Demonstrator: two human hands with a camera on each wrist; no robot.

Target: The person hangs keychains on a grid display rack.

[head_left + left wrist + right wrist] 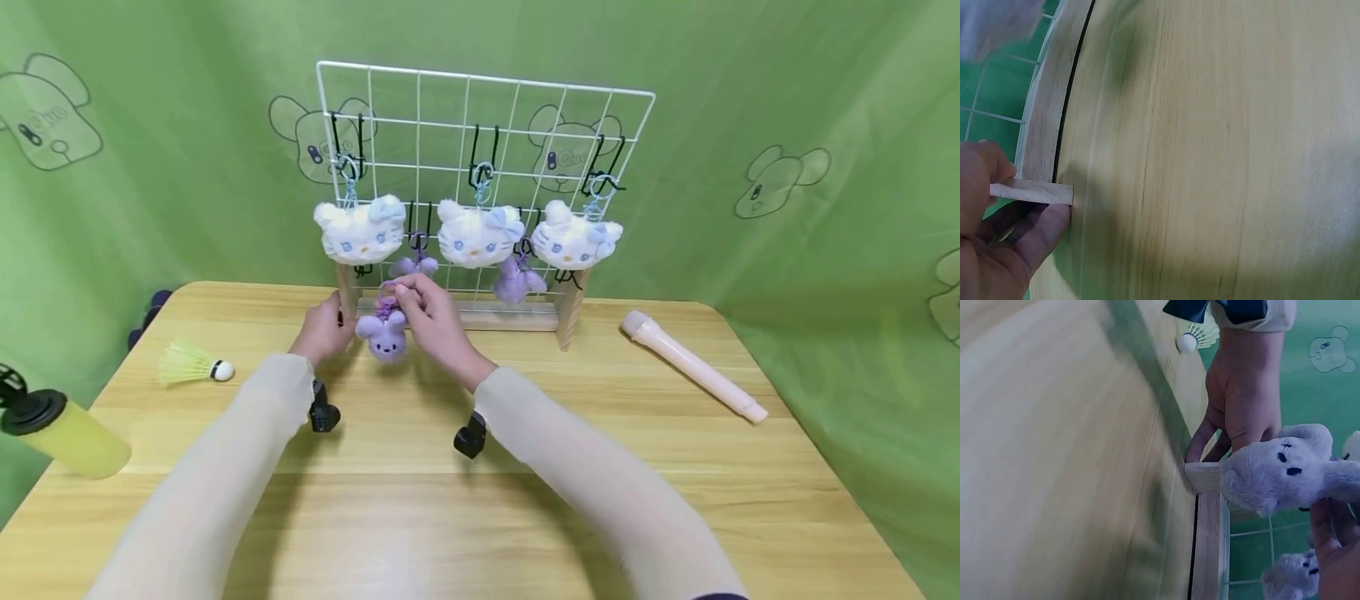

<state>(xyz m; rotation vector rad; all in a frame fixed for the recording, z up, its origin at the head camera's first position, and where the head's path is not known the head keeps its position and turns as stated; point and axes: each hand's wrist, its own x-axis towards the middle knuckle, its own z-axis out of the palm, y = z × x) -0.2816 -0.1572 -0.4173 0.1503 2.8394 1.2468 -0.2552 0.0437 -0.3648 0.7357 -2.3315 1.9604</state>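
Note:
My right hand [435,321] pinches the ring of a purple plush keychain [386,337], which dangles in front of a white wire grid rack's wooden base bar [510,320]. In the right wrist view the held plush [1279,469] shows its dark eyes and round ears. My left hand [324,329] grips the rack's left wooden foot, thumb and fingers on either side of the foot [1035,191] in the left wrist view. Two more purple plush keychains hang lower on the grid, one [415,265] partly behind my right hand, the other [517,283] further right.
White cat plush keychains [480,235] hang from black hooks in the upper row. On the table [390,517], a shuttlecock [187,364] and yellow bottle [82,442] are at left, a pale pink microphone [693,367] at right. A green curtain [750,108] is behind.

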